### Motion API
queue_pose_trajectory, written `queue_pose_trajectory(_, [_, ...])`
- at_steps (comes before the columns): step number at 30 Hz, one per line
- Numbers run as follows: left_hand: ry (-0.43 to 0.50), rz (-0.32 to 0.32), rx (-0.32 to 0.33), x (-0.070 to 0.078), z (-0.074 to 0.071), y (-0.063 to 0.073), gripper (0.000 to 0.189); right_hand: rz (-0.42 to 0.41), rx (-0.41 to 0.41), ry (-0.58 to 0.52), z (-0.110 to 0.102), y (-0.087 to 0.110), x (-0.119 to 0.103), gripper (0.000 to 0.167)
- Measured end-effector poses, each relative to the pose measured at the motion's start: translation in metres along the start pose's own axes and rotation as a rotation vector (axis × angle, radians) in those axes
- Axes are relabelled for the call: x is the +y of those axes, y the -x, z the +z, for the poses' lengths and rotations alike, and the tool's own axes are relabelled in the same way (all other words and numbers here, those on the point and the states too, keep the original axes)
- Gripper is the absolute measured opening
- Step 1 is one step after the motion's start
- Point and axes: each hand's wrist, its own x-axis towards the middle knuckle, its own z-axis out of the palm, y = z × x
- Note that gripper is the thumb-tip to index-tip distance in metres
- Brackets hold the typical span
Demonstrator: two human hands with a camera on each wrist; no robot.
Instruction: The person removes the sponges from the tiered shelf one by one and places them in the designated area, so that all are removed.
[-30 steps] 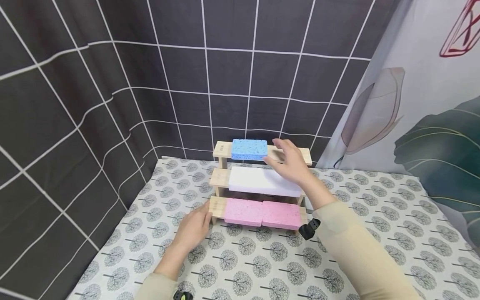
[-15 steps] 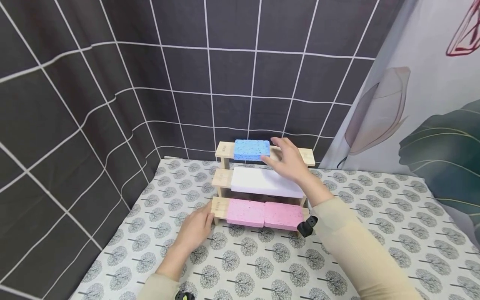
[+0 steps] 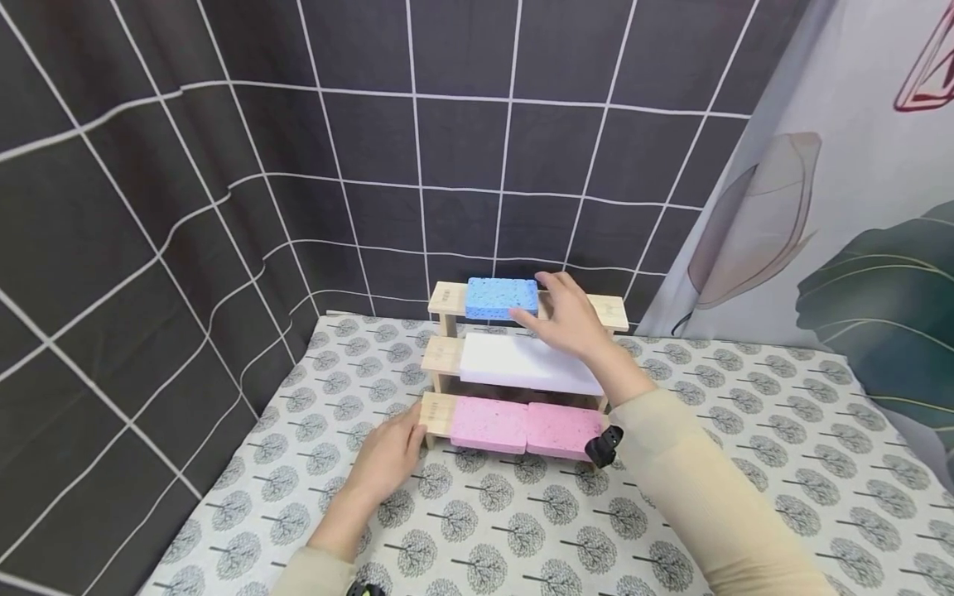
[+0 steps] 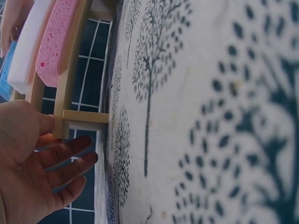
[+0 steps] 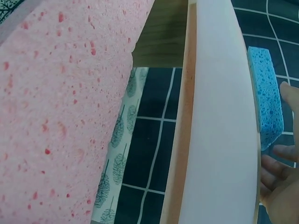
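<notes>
The blue sponge (image 3: 501, 294) sits on the top step of the wooden rack (image 3: 445, 354), left of its centre. On that step the right hand (image 3: 570, 323) spreads around the sponge's right end, thumb before its front face; whether it grips, I cannot tell. The left hand (image 3: 387, 455) pinches the rack's lowest step at its left end. A white block (image 3: 522, 360) fills the rack's middle step, partly hidden by the right hand; two pink sponges (image 3: 488, 422) lie on its lowest.
</notes>
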Motion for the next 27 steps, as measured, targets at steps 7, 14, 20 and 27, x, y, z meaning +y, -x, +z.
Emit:
queue_pose_trajectory(7, [-0.007,0.030,0.013,0.001,0.000,0.001,0.052,-0.001,-0.013,0.039,0.002,-0.007,-0.002,0.088])
queue_pose_trajectory(14, [-0.011,0.018,0.003,0.000,0.000,0.002,0.052,0.021,-0.096,0.076,0.006,-0.011,-0.005,0.093])
queue_pose_trajectory(20, [-0.017,0.028,0.007,0.000,0.001,0.002,0.052,0.005,-0.076,0.092,0.005,-0.010,-0.005,0.088])
queue_pose_trajectory(27, [-0.011,0.012,0.000,0.000,-0.001,0.003,0.052,-0.029,-0.016,0.068,0.001,-0.005,-0.005,0.088])
